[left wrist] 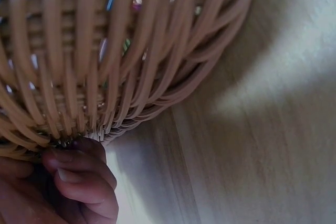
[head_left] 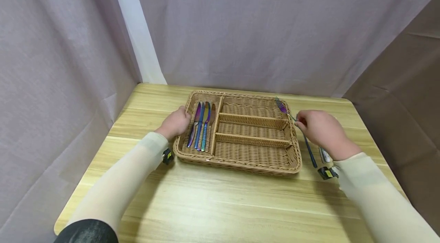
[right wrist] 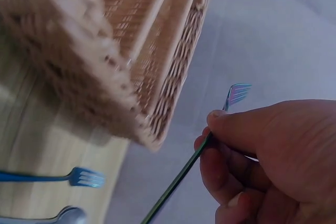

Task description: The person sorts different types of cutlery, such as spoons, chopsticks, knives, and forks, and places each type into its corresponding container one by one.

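My left hand (head_left: 176,122) grips the left side of the wicker cutlery tray (head_left: 220,163); in the left wrist view its curled fingers (left wrist: 86,187) are right at the woven rim. Several iridescent knives (head_left: 202,132) lie side by side, blades pointing away, in the tray's left compartment. By the tray's far right corner, my right hand (head_left: 319,130) pinches an iridescent fork (right wrist: 184,170) between thumb and fingers. Its tines overlap the tray's corner in the head view. The three right-hand compartments hold no cutlery.
Beside the tray, on the right of the wooden table (head_left: 220,204), lie a blue fork (right wrist: 86,177) and a silver spoon (right wrist: 72,216). Grey curtains (head_left: 240,33) hang behind the table and on the left. A brown cloth (head_left: 402,94) hangs at the right.
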The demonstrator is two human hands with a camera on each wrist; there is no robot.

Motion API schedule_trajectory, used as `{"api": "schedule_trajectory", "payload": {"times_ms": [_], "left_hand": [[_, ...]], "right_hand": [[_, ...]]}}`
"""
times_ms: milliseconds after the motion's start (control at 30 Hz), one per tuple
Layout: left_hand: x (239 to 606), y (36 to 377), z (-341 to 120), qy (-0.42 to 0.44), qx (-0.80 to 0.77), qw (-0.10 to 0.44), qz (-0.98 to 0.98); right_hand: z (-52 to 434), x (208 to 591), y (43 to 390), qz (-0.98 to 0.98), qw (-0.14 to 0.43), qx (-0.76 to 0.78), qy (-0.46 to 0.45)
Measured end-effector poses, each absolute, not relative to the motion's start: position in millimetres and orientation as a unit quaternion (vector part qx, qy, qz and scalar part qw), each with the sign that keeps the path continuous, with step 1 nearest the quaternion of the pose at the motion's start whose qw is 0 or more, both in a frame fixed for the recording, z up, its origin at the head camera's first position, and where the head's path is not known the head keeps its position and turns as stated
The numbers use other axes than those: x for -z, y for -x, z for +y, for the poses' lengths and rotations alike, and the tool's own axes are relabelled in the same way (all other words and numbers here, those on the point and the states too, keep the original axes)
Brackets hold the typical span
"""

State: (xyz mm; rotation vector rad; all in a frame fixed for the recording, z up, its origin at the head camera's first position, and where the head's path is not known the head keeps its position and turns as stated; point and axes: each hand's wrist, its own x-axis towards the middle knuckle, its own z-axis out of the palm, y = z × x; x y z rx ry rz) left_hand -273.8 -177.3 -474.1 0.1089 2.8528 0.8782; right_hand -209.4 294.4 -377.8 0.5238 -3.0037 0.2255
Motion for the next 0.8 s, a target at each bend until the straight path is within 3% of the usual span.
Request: {"api": "schedule_trajectory", "payload": {"times_ms": [300,800], "left_hand": [[474,275,-178,-0.037,-0.299,0.083,0.95],[478,274,-179,-0.034,-0.296,0.076,0.952]], "right_hand": [[264,366,194,-0.971,0.068,-0.051,-0.223],[224,382,179,-0.947,0.081,-0.056,-0.305]]}}
